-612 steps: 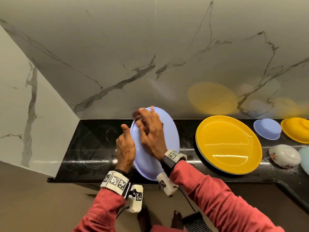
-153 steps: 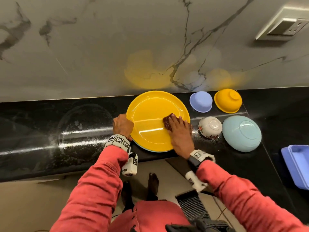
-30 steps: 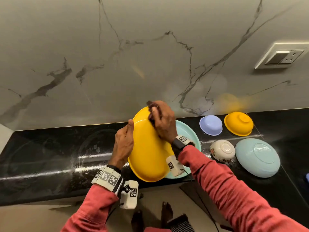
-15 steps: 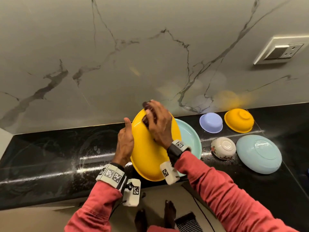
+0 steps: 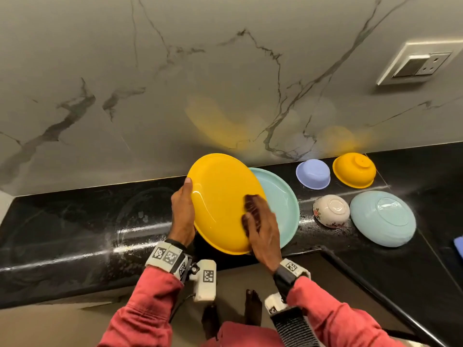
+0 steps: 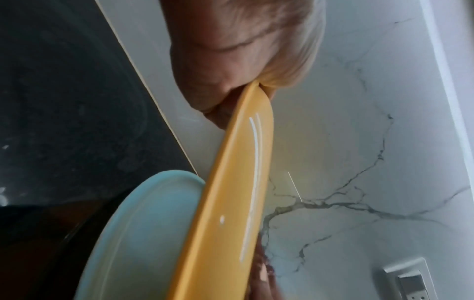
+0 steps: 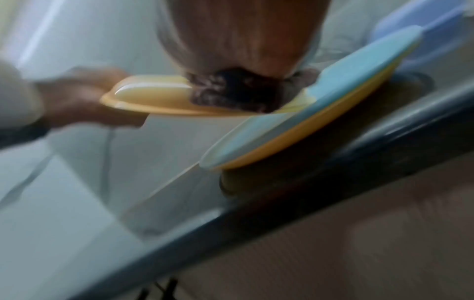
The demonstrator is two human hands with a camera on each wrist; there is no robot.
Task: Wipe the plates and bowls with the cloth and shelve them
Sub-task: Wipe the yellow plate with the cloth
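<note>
Half a second ago our cloth was up at the top edge of the yellow plate (image 5: pixel 220 196); now it has slid down to the lower right of the plate's face, and the plate has tipped to show more of that face. We take the teal plate (image 5: pixel 280 204), lying flat on the black counter (image 5: pixel 75 221), as our landmark.

Left of it, our left hand (image 5: pixel 182 214) pinches the yellow plate's left rim, thumb on the face and fingers behind, holding it tilted with its lower edge over the teal plate. Over the teal plate's left part, our right hand (image 5: pixel 261 231) presses the dark cloth (image 5: pixel 251 204) flat against the yellow plate; the fingers look fairly straight.

Right of the teal plate sit a white floral bowl (image 5: pixel 330 211), a lilac bowl (image 5: pixel 313 173), a yellow bowl (image 5: pixel 354 169) and a large teal bowl (image 5: pixel 382 217), all upside down.

We judge the wiping of this plate to be under way; next we finish its face, then carry it to the shelf, which is not in view.
</note>
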